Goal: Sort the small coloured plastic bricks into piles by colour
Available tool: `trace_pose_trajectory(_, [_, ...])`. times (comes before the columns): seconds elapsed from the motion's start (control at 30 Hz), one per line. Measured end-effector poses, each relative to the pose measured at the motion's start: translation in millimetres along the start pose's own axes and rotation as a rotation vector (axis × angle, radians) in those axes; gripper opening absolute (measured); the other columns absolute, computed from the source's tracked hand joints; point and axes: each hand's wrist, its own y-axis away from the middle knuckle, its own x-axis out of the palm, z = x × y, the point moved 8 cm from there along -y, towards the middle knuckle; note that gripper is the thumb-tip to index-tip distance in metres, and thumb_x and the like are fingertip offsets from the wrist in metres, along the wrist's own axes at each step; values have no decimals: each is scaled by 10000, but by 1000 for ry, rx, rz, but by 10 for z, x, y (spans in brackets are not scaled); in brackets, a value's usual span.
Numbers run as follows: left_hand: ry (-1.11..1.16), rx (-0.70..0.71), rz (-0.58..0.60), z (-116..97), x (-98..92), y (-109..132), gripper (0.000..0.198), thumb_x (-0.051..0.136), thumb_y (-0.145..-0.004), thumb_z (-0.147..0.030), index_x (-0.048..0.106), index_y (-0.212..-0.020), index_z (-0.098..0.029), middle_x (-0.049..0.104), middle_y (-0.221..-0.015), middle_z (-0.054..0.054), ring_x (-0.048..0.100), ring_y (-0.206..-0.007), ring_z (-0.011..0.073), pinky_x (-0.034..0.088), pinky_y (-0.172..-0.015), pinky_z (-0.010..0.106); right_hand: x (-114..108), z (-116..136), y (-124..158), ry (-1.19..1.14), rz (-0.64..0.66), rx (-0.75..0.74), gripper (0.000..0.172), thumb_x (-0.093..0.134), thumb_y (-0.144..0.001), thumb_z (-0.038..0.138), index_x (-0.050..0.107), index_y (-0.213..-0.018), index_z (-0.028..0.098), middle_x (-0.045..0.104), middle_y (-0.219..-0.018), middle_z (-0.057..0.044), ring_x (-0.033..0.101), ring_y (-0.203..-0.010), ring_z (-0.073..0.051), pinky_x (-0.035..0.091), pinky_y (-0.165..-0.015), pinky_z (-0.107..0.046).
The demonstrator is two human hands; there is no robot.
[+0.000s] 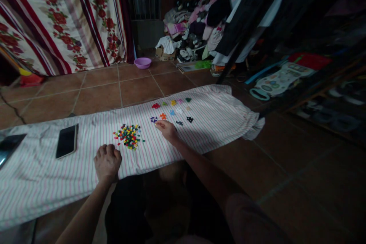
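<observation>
My left hand [107, 163] rests on the striped cloth with its fingers curled in, just below a mixed heap of small coloured pieces [128, 136]; nothing shows in it. Over the cloth, my right hand [168, 130] has thumb and fingers pinched together beside a small purple group [153, 119]. Whatever lies between those fingertips is too small to make out. Sorted groups lie beyond: orange pieces [162, 116], red pieces [156, 106], yellow pieces [173, 102], light blue pieces [172, 113], white pieces [179, 110], black pieces [190, 119] and grey pieces [179, 123].
A striped cloth [208, 129] covers the long, low surface. On its left lie a phone [67, 141] and another dark, shiny device [10, 146]. Past the far edge, a purple basin [142, 63] stands on the tiled floor, near piled clothes [197, 26].
</observation>
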Motion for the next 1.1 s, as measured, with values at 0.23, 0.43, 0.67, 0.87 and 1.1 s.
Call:
trace_pose_trajectory(0.23, [-59, -7, 17, -10, 13, -15, 268, 392, -904, -286, 596, -1029, -165, 597, -1119, 129, 555, -1032, 280, 408, -804, 392, -468, -291, -294, 101, -127, 12, 136, 612, -818, 260, 717, -884, 205, 724, -888, -29, 658, -773, -141, 522, -765, -255])
trace_pose_trajectory(0.43, [-85, 1, 7, -17, 5, -11, 253, 404, -906, -282, 597, -1024, -169, 605, -1104, 114, 565, -1025, 269, 412, -790, 377, -993, -569, -687, 533, -183, 148, 210, 546, -848, 176, 717, -967, 198, 729, -936, -44, 652, -853, -160, 488, -810, -263])
trace_pose_trajectory(0.67, [-82, 15, -24, -23, 15, -17, 252, 411, -906, -276, 597, -1036, -168, 599, -1130, 120, 565, -1045, 269, 420, -796, 380, -1108, -719, -1081, 715, -128, 234, 221, 548, -867, 167, 685, -1040, 174, 728, -982, -68, 653, -899, -183, 463, -782, -253])
trace_pose_trajectory(0.87, [-84, 29, -44, -17, 18, -15, 249, 417, -907, -277, 600, -1032, -164, 601, -1135, 127, 566, -1063, 275, 429, -785, 380, -850, -740, -1257, 895, 38, 264, 246, 484, -924, 178, 699, -1043, 188, 715, -1065, -97, 645, -961, -192, 454, -812, -260])
trace_pose_trajectory(1.1, [-90, 38, -54, -24, 18, -14, 241, 429, -905, -276, 596, -1039, -166, 598, -1142, 130, 563, -1075, 274, 427, -785, 376, -666, -727, -1291, 972, 131, 249, 299, 438, -931, 170, 715, -1038, 202, 715, -1089, -98, 648, -978, -199, 456, -795, -264])
